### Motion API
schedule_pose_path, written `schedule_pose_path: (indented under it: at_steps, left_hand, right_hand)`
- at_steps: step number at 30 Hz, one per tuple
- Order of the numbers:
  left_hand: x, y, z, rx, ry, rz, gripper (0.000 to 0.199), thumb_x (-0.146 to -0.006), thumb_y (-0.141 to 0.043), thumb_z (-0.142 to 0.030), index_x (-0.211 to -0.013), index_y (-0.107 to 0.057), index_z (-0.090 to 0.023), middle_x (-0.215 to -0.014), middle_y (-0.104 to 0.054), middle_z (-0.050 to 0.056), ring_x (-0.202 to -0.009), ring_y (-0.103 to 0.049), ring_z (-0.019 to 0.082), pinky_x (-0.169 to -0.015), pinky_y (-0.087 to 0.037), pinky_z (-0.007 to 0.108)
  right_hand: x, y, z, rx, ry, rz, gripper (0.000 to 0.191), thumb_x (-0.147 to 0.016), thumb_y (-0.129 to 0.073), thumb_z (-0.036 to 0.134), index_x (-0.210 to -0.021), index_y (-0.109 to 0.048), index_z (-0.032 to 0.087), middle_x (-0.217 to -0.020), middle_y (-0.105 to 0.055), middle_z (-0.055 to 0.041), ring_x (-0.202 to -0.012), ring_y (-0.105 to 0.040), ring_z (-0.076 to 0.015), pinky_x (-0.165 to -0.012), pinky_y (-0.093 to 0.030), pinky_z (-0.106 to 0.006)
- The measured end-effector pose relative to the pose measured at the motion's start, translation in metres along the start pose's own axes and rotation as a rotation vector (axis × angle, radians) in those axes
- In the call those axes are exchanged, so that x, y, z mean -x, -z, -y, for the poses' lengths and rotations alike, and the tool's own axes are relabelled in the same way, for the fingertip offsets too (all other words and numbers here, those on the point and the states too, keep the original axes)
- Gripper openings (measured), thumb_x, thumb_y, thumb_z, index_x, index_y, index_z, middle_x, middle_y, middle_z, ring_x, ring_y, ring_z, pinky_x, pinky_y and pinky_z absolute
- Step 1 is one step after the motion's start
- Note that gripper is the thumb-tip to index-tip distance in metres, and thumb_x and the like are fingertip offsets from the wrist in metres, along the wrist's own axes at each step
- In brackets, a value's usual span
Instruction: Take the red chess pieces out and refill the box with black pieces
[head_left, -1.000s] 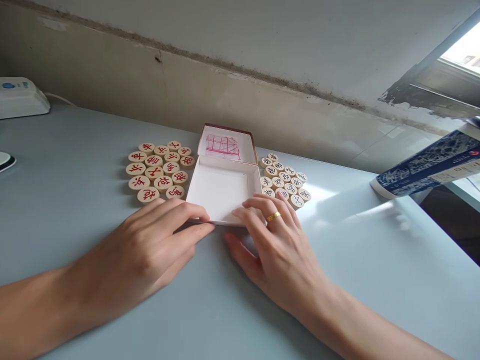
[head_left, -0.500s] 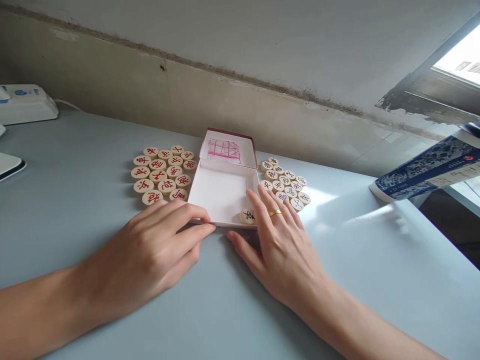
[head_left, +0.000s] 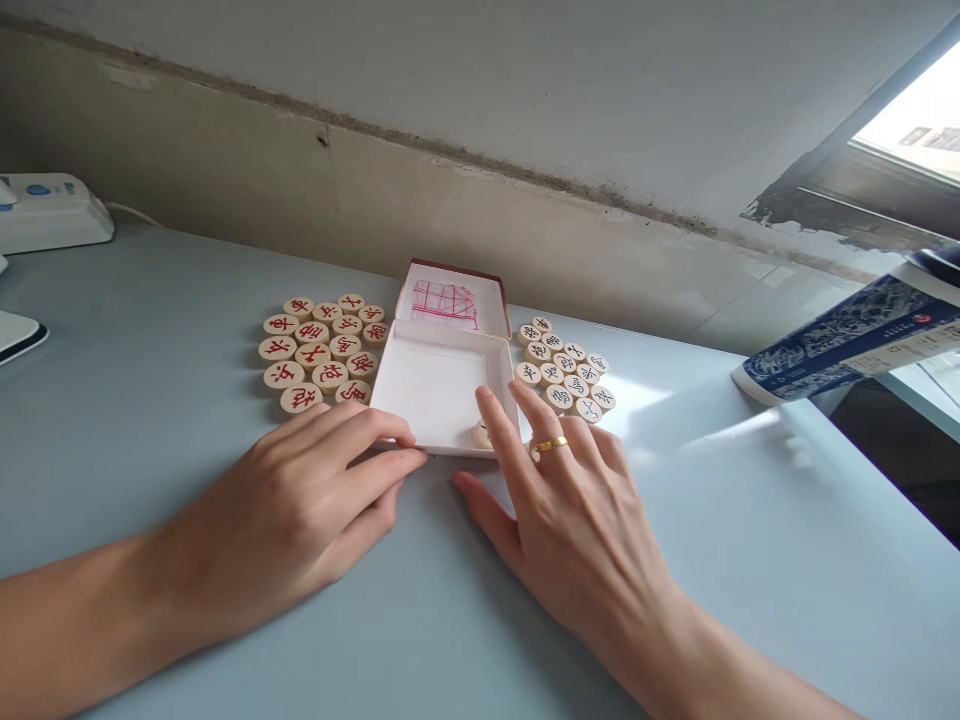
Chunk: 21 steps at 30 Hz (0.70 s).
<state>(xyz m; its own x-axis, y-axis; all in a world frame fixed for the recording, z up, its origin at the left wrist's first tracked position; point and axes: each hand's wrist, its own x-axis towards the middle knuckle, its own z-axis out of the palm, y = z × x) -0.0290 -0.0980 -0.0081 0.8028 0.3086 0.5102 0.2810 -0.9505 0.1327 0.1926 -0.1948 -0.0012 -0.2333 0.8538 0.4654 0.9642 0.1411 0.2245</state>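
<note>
A white cardboard box (head_left: 435, 375) lies open on the desk, its lid (head_left: 452, 285) folded back with red lines drawn inside. My left hand (head_left: 307, 490) pinches the box's front edge near the left corner. My right hand (head_left: 574, 490), wearing a ring, is open over the box's front right corner, fingers apart. One xiangqi piece (head_left: 481, 434) sits inside that corner, partly hidden behind the right index finger. Several red-marked xiangqi pieces (head_left: 313, 356) are grouped left of the box. Several black-marked ones (head_left: 575, 387) lie to its right, some hidden behind my right hand.
A blue patterned cup (head_left: 840, 335) stands at the right near the desk edge. At the far left is a white device (head_left: 56, 215) with a blue button and a cable. The wall (head_left: 480, 215) runs behind the grey desk (head_left: 180, 380).
My right hand has shifted slightly, its index finger now covering more of the piece in the box. My left hand keeps its place on the box edge. The view has moved slightly.
</note>
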Motion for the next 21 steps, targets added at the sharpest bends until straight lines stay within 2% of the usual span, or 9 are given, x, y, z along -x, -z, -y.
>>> schedule_pose_path:
  at_steps: [3,7,12,17,21]
  left_hand:
    - [0.001,0.001,0.000,-0.010,-0.008,-0.005,0.022,-0.105,-0.048,-0.005,-0.117,-0.063,-0.016,-0.113,-0.061,0.005,-0.103,-0.060,0.020,-0.094,-0.043,0.036]
    - [0.000,0.002,0.000,-0.009,-0.004,-0.009,0.023,-0.105,-0.048,-0.005,-0.112,-0.066,-0.017,-0.113,-0.062,0.006,-0.103,-0.062,0.020,-0.095,-0.043,0.037]
    - [-0.001,0.002,-0.001,0.000,-0.006,-0.023,0.023,-0.105,-0.048,-0.005,-0.111,-0.067,-0.016,-0.111,-0.062,0.006,-0.105,-0.061,0.021,-0.095,-0.042,0.038]
    - [-0.002,0.001,0.000,-0.004,-0.009,-0.027,0.022,-0.104,-0.050,-0.004,-0.111,-0.067,-0.016,-0.111,-0.063,0.007,-0.110,-0.061,0.023,-0.099,-0.043,0.040]
    - [0.001,0.005,-0.004,-0.026,-0.033,-0.115,0.023,-0.100,-0.055,-0.004,-0.114,-0.069,-0.016,-0.117,-0.065,0.010,-0.119,-0.060,0.028,-0.106,-0.045,0.044]
  right_hand:
    - [0.000,0.001,0.000,-0.025,0.006,0.001,0.051,-0.104,-0.057,0.032,-0.150,-0.052,0.010,-0.145,-0.063,-0.0230,-0.108,-0.067,-0.0370,-0.082,-0.064,-0.054]
    - [0.002,0.002,0.000,-0.052,0.022,0.015,0.054,-0.096,-0.052,0.012,-0.151,-0.050,0.009,-0.146,-0.064,-0.0226,-0.122,-0.065,-0.0401,-0.077,-0.068,-0.051]
    - [0.006,0.006,0.002,-0.021,0.065,0.046,0.068,-0.083,-0.046,-0.006,-0.150,-0.052,0.006,-0.141,-0.069,-0.0208,-0.102,-0.073,-0.0312,-0.073,-0.070,-0.043]
    - [0.006,0.011,0.003,0.031,0.107,0.017,0.068,-0.083,-0.043,-0.008,-0.149,-0.055,0.006,-0.143,-0.067,-0.0218,-0.106,-0.074,-0.0319,-0.077,-0.070,-0.044]
    - [0.007,0.020,0.006,0.080,0.132,-0.058,0.059,-0.093,-0.048,-0.003,-0.151,-0.053,0.007,-0.150,-0.062,-0.0232,-0.120,-0.069,-0.0374,-0.087,-0.068,-0.050]
